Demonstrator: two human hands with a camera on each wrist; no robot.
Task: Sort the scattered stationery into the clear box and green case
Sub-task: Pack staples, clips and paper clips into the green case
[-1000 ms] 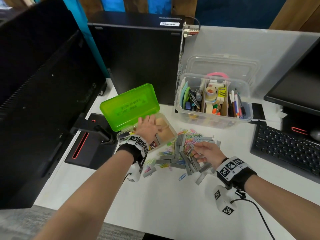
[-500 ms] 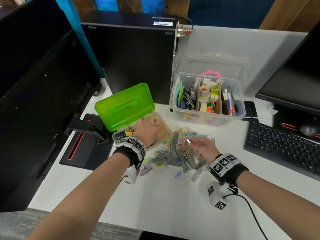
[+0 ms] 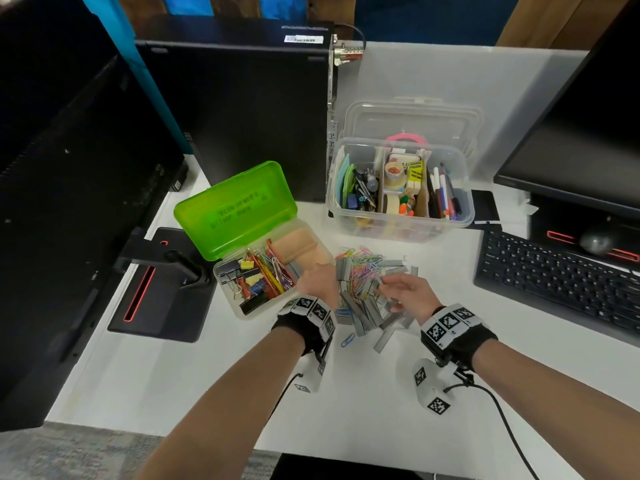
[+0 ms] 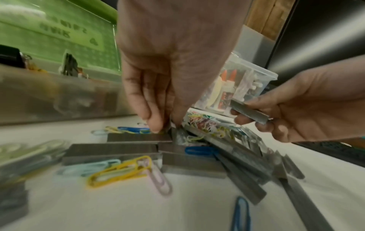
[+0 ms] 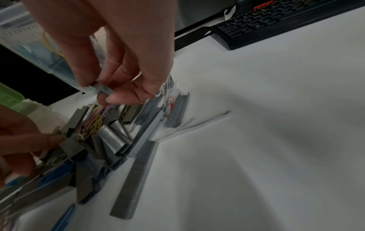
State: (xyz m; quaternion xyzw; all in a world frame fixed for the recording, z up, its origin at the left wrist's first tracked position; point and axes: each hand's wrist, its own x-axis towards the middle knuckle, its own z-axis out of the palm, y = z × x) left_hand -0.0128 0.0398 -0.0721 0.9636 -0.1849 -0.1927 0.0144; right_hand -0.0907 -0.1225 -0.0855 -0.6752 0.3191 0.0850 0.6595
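White bench [image 3: 346, 403] underfoot, black monitors on both flanks, and between the two hands sits the pile of staple strips [image 3: 367, 306] tangled with coloured paper clips [image 3: 362, 268]. Right hand [image 3: 405, 292] has a single staple strip [image 4: 249, 113] pinched between thumb and fingertips, lifted just above the heap. Left hand [image 3: 318, 282] points fingers down at the pile's near-left edge, fingertips closing on the end of another strip [image 4: 138, 138], though a firm grip I cannot confirm. Looks like the picking-up step, with plenty left to sort. Next, by my reckoning, comes a carry to the green case [image 3: 256, 244], open just beyond the left hand and already holding binder clips, paper clips and a tan block. Ahead of the right hand, the clear box [image 3: 401, 188] stands filled with pens, tape rolls and sticky notes.
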